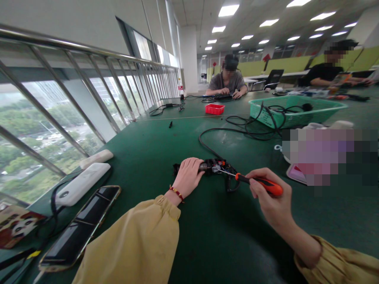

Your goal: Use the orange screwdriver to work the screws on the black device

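Head view: a dark device (219,162) with exposed inner parts lies on a green table (166,152), just below centre. From its nine o'clock, the left hand (188,175) grips the body, fingers together over it. From four o'clock, the right hand (278,203) pinches an orange-and-black screwdriver (274,188), its shaft reaching the device. A black cable (199,138) curves away at eleven. A red tray (214,112) sits at twelve, a green basket (314,118) at two, a phone (84,221) at eight.

The near middle tabletop (213,240) lies open. A phone (83,227) blocks the left; cable (219,129) and basket (316,113) obstruct the far right.
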The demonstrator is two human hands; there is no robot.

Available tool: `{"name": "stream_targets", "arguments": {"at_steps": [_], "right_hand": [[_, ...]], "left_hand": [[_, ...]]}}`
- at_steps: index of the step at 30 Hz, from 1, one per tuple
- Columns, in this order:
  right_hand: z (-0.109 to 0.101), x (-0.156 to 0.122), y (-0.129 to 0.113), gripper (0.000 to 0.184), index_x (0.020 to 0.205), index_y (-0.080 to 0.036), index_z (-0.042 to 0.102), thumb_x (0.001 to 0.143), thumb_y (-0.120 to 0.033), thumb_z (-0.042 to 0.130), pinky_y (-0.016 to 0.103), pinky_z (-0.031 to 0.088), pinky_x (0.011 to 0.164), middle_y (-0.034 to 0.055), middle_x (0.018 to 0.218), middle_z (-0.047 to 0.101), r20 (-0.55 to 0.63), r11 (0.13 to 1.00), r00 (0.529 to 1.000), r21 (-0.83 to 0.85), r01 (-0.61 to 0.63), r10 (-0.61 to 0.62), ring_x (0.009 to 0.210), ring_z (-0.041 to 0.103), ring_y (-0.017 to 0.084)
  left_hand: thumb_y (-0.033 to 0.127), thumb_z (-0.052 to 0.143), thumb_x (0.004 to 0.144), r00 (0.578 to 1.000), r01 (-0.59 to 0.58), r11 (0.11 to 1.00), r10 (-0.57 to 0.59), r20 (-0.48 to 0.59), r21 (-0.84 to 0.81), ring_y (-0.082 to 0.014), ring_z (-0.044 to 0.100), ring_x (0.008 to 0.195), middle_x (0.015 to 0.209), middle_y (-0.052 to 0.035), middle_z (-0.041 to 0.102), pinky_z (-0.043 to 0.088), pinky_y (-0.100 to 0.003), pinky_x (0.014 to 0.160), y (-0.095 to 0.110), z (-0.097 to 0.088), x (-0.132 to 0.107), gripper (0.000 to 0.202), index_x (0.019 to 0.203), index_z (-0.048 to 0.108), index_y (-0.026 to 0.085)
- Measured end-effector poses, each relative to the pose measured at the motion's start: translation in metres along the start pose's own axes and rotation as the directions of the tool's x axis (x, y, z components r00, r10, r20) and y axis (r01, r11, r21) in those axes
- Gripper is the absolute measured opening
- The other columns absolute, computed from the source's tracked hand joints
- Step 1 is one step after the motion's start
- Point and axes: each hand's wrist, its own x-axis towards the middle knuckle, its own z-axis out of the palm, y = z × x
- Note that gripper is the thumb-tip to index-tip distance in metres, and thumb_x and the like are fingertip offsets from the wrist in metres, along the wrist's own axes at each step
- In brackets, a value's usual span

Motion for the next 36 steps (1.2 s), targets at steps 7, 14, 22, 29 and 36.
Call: {"name": "stream_targets", "arguments": {"at_steps": [7,14,22,29,36], "right_hand": [[0.000,0.000,0.002,0.006,0.079,-0.019,0.057,0.080,-0.023,0.054,0.023,0.033,0.046,-0.0030,0.058,0.048,0.040,1.000,0.999,-0.009,-0.010,0.010,0.050,0.045,0.010],[0.002,0.001,0.000,0.011,0.076,-0.018,0.057,0.082,-0.027,0.054,0.022,0.030,0.043,-0.0027,0.061,0.049,0.033,0.998,0.997,0.002,-0.064,0.064,0.048,0.041,0.007],[0.005,0.005,-0.011,0.040,0.109,-0.022,0.045,0.073,-0.023,0.061,0.024,0.043,0.057,-0.0017,0.076,0.051,-0.069,0.996,0.995,0.034,0.081,-0.078,0.065,0.051,0.012],[0.005,0.002,-0.015,0.020,0.094,-0.021,0.052,0.075,-0.024,0.059,0.022,0.038,0.046,-0.0035,0.064,0.049,0.009,0.999,1.000,-0.034,0.024,-0.024,0.050,0.046,0.010],[0.007,0.003,-0.015,0.014,0.087,-0.021,0.054,0.075,-0.027,0.060,0.021,0.034,0.041,-0.0061,0.055,0.044,-0.001,0.996,1.000,-0.088,-0.012,0.012,0.043,0.040,0.008]], "left_hand": [[0.024,0.048,0.084,1.000,-0.020,1.000,0.019,-0.009,-0.010,-0.0231,0.046,0.104,0.108,-0.0086,0.053,0.037,-0.040,0.093,-0.002,0.001,-0.001,0.025,0.108,0.048,0.016],[0.024,0.049,0.084,1.000,-0.025,1.000,0.025,0.000,-0.018,-0.0232,0.046,0.104,0.107,-0.0092,0.053,0.038,-0.039,0.092,-0.002,0.000,0.000,0.024,0.107,0.048,0.016],[0.024,0.049,0.084,1.000,-0.031,0.999,0.031,-0.007,-0.016,-0.0229,0.046,0.103,0.107,-0.0089,0.053,0.038,-0.039,0.092,-0.002,0.001,0.000,0.025,0.108,0.048,0.015],[0.024,0.048,0.084,0.999,-0.033,0.999,0.033,-0.007,-0.015,-0.0228,0.046,0.102,0.107,-0.0090,0.053,0.038,-0.038,0.091,-0.003,0.001,0.000,0.025,0.107,0.048,0.015],[0.024,0.048,0.084,0.999,-0.036,0.999,0.035,-0.012,-0.021,-0.0231,0.046,0.102,0.106,-0.0092,0.054,0.039,-0.039,0.090,-0.003,0.001,0.000,0.025,0.107,0.048,0.015]]}}
